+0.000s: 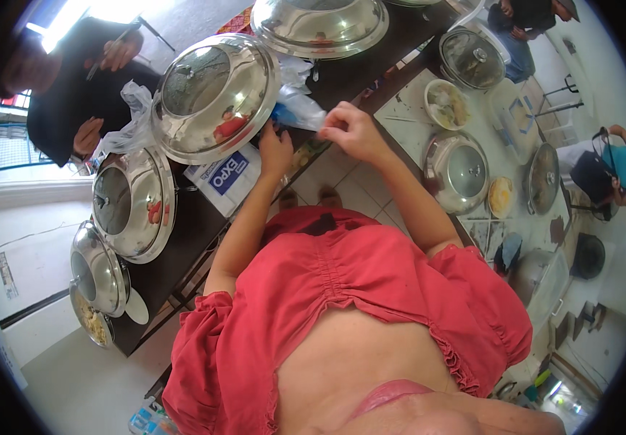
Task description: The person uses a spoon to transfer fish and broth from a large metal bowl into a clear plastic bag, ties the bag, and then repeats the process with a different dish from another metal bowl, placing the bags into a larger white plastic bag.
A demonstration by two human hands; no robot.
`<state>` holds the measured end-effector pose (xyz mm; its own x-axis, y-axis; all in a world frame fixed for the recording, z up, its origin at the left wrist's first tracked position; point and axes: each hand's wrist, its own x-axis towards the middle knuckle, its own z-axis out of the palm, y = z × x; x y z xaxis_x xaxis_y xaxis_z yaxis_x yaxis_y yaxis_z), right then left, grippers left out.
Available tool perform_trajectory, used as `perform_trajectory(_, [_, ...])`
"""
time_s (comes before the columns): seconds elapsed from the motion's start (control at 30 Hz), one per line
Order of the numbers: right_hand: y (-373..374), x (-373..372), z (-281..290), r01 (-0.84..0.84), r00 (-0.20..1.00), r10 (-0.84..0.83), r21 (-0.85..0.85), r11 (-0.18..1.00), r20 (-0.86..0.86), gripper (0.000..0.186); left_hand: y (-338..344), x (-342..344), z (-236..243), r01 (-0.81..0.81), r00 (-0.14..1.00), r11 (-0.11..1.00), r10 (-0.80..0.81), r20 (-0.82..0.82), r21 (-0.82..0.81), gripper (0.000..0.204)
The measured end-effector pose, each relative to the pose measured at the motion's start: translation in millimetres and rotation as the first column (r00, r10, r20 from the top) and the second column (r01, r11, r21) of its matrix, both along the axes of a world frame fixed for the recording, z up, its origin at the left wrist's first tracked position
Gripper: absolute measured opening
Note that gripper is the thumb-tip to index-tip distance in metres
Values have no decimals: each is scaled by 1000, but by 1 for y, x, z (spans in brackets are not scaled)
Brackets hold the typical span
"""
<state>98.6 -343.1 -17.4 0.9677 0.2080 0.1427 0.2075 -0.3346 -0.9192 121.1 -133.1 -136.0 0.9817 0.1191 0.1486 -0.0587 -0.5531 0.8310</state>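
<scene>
Bag (304, 112) of clear plastic, bluish toward its left end, spans the gap between your two hands at the edge of the dark bench (184, 233), just beside a large domed steel lid (251, 109). Your right hand (355, 132) has thumb and fingers pinched together on its right end. Your left hand (277, 150) is at the other end, fingers bent near the lid's rim; whether they grip the plastic, you cannot tell from this view. Left of that wrist lies a white package (227, 177) with a blue label. A crumpled white carrier (128, 138) sits against the lid's left side. To your right, a pale bench (404, 106) bears a bowl of food (449, 104) and a plate of yellow food (501, 197).
</scene>
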Motion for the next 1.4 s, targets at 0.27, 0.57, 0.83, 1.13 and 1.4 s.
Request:
perform_trajectory(0.27, [-108,-61,66,349,911,-319,901,258,-261,20,11,2,-8,94,994,989,-99,37,110,63])
perform_trajectory(0.57, [-372,-162,-28,458,401,-914,-877,147,57,42,-3,-49,49,162,985,981,-156,-70,103,66])
perform_trajectory(0.83, [-307,-128,-131,589,401,-912,-788,181,90,28,-22,-77,64,61,998,995,-62,8,79,73])
perform_trajectory(1.13, [-282,-172,-96,649,620,-730,-712,269,289,22,26,-137,86,0,997,986,13,79,-167,65])
perform_trajectory(1.4, [-56,-129,154,397,843,-196,-333,855,502,12,122,-288,120,-87,979,953,137,155,-290,55])
